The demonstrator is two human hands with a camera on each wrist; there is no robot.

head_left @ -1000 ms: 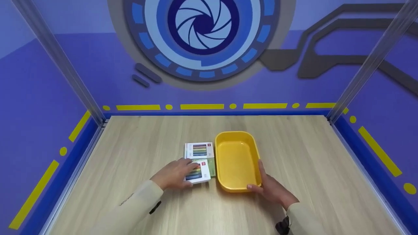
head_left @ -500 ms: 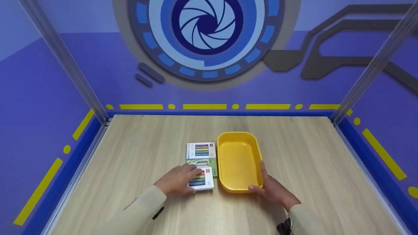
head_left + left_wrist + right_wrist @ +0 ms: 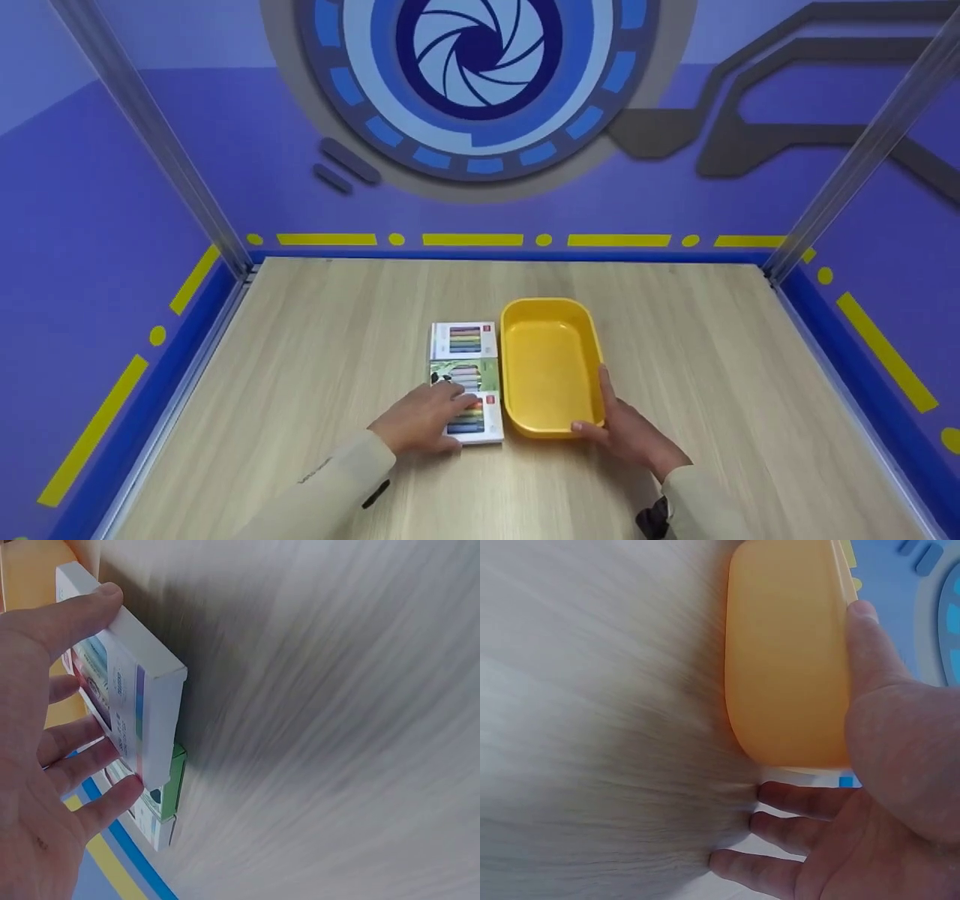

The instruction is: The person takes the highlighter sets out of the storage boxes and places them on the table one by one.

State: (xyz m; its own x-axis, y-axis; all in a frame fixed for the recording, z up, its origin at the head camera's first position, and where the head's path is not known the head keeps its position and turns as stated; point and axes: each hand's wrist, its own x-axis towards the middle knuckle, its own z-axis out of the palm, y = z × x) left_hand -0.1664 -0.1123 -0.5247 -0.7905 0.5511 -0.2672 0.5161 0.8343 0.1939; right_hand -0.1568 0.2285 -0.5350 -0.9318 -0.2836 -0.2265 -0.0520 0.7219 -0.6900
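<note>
My left hand (image 3: 421, 420) holds a white crayon box (image 3: 492, 427) with a window of coloured sticks. In the left wrist view, the thumb lies across one edge and the fingers (image 3: 112, 804) are at the opposite edge. This box is nearest me in a column, its far edge beside a green box (image 3: 489, 369) with a pictured front. Beyond that lies another white crayon box (image 3: 440, 341). My right hand (image 3: 634, 439) grips the near right corner of a yellow plastic bin (image 3: 551, 367), thumb at the rim; the other fingers (image 3: 757, 870) reach down beside it.
The pale wooden table (image 3: 330, 322) carries the boxes and bin side by side near its middle. A blue-purple panel (image 3: 210, 150) with yellow dashes stands behind it, and similar panels with metal posts (image 3: 847, 150) flank both sides.
My left hand has moved the near white box towards me and slightly right, uncovering more of the green box and bringing the box into line with the column. My right hand stays at the bin.
</note>
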